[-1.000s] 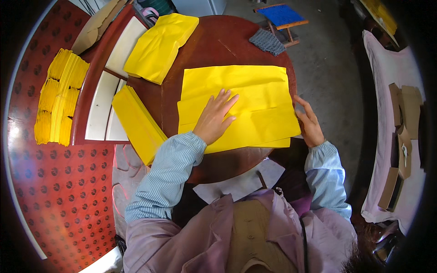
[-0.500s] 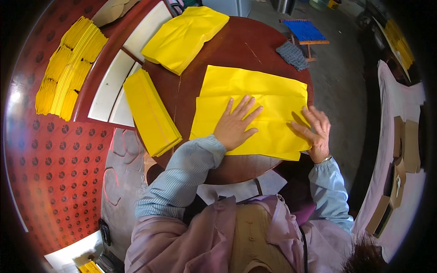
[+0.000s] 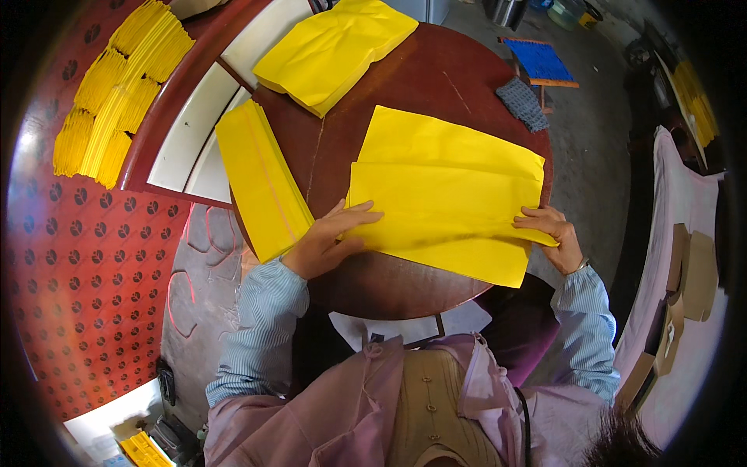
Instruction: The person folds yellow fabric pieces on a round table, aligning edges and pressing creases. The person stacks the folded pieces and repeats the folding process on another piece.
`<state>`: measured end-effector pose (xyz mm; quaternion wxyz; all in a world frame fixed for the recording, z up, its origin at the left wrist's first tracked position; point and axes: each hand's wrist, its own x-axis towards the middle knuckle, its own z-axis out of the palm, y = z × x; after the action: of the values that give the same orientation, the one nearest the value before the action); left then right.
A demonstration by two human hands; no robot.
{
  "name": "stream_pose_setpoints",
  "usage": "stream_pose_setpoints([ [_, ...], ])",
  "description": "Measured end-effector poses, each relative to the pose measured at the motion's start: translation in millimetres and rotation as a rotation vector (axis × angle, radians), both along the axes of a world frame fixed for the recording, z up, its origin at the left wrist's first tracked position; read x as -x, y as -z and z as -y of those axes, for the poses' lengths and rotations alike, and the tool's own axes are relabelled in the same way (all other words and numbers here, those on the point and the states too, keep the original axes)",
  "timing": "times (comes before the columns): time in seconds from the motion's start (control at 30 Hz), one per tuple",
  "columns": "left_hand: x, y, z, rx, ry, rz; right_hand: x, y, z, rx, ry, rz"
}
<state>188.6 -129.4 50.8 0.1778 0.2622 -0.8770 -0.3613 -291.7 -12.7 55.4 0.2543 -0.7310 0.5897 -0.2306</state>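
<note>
Across the table (image 3: pixel 424 74), yellow paper (image 3: pixel 447 194) stretches sideways, left grip (image 3: pixel 317 244) spread, right (image 3: pixel 559 237) pinching it.

Bright yellow paper sheets (image 3: pixel 451 191) blaze mid-frame against the reddish-brown table (image 3: pixel 436 70)! Blue-and-white stripes run down the sleeve covers (image 3: pixel 263 323) below; dark motifs dot the red panel (image 3: pixel 93 280), left; vivid blue stool seat (image 3: pixel 539 60), upper right.

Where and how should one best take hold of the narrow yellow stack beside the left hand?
I would grip the narrow yellow stack around its middle, coming from above with the nearby left hand and squeezing its two long edges. It lies flat, long and slim, so a hold across the width should probably keep its layers together.
</note>
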Motion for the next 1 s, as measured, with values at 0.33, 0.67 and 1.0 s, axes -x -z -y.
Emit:
stream_pose_setpoints([
  [0.33, 32, 31, -15, -0.258, -0.613, -0.221, 10, 22, 1, -0.168, 0.242, 0.343],
  [0.67, 42, 33, -8, -0.495, -0.701, -0.362, -4, 45, -3, -0.153, 0.582, 0.681],
  [1.0, 43, 25, -3, -0.359, -0.848, -0.164, -8, 45, -13, -0.103, 0.584, 0.554],
])
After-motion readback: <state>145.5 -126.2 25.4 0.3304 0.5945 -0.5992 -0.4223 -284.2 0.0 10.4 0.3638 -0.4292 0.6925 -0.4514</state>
